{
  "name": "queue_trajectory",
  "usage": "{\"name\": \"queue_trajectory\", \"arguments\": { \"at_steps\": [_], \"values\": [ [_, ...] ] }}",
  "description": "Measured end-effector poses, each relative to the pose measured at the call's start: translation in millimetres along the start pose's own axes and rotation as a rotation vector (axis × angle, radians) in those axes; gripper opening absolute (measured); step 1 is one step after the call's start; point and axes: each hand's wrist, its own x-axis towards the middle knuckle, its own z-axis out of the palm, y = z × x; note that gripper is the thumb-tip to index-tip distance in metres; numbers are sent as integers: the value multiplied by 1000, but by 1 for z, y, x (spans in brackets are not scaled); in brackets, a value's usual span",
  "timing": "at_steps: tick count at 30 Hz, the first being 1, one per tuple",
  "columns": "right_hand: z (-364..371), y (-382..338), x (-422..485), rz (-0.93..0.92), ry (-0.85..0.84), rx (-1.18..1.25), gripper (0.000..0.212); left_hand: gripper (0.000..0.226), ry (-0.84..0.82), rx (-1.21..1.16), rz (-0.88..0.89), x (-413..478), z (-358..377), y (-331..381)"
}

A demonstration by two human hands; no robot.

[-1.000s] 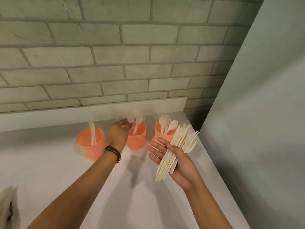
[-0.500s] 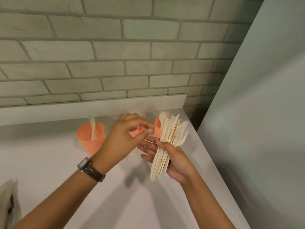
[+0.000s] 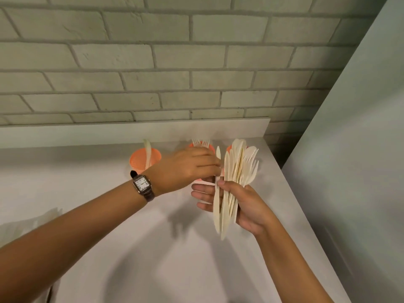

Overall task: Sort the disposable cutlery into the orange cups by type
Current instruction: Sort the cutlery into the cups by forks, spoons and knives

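My right grip [image 3: 242, 204] curls round the fanned cutlery bundle [image 3: 236, 169] above the worktop [image 3: 153, 248], just before the orange cups [image 3: 140, 162], while my left grip [image 3: 185, 169] pinches the outermost knife [image 3: 216, 206]; the plastic looks light, stiff and slick, so I'd pinch mid-handle.

My left grip [image 3: 188, 169] is hiding most of the middle cup [image 3: 211, 148]; the cutlery bundle [image 3: 234, 171] is covering the far right cup [image 3: 228, 148]. A blurred white thing [image 3: 26, 226] is running off the left edge.

White counter [image 3: 153, 254]: three orange cups [image 3: 140, 165] in row at back; pale sheet [image 3: 32, 221] left edge
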Motion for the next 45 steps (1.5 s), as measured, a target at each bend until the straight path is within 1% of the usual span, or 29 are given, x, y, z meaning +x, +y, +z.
{"name": "queue_trajectory", "arguments": {
  "at_steps": [2,4,5,7,9,10,12,16,20,21,24,25,27,28,30,31,32,34,37,39,41,43,45],
  "values": [
    [-1,-1,1,-5,3,-19,36,22,42,4,-113,-12,-3,-4],
    [-3,0,2,-26,48,-35,37,23,108,-66,-313,-25,-8,-8],
    [-3,2,4,-46,85,-49,34,20,155,-149,-465,-30,-11,-6],
    [-4,7,9,-90,159,-70,27,6,277,-381,-851,-39,-17,-3],
    [-5,12,14,-99,192,-30,27,19,391,-574,-1212,-50,-16,-5],
    [-3,14,18,-89,190,-4,28,18,435,-594,-1340,-61,-14,-9],
    [1,19,24,-61,172,41,30,10,487,-559,-1507,-82,-12,-19],
    [6,26,34,-22,95,122,34,7,572,-474,-1669,-115,-1,-31],
    [12,27,39,-26,57,100,40,10,556,-393,-1772,-132,15,-39],
    [13,26,39,-27,53,84,40,12,520,-373,-1787,-136,20,-40],
    [15,24,39,-11,42,72,39,24,316,-247,-1809,-145,34,-44],
    [14,24,39,-8,40,75,38,29,277,-215,-1824,-146,36,-43],
    [12,22,39,-17,39,77,35,37,299,-190,-1818,-139,36,-38],
    [10,21,38,-26,35,68,34,36,340,-187,-1774,-131,34,-34],
    [9,20,37,-44,29,28,36,22,440,-261,-1650,-105,25,-20],
    [8,19,37,-52,36,4,38,11,474,-335,-1601,-89,19,-10],
    [7,20,36,-63,48,-22,38,5,478,-419,-1561,-73,11,3],
    [7,20,35,-94,77,-53,36,10,445,-597,-1477,-46,-1,26],
    [10,20,35,-127,136,-41,33,8,295,-747,-1365,-25,-9,50],
    [15,18,36,-152,151,-15,35,14,213,-747,-1365,-22,-9,56],
    [20,15,37,-164,148,10,31,16,192,-749,-1385,-21,-9,58],
    [22,13,36,-154,135,44,34,15,176,-830,-1388,-22,-10,57],
    [24,10,36,-135,118,37,35,14,172,-963,-1407,-22,-12,53]
  ]
}}
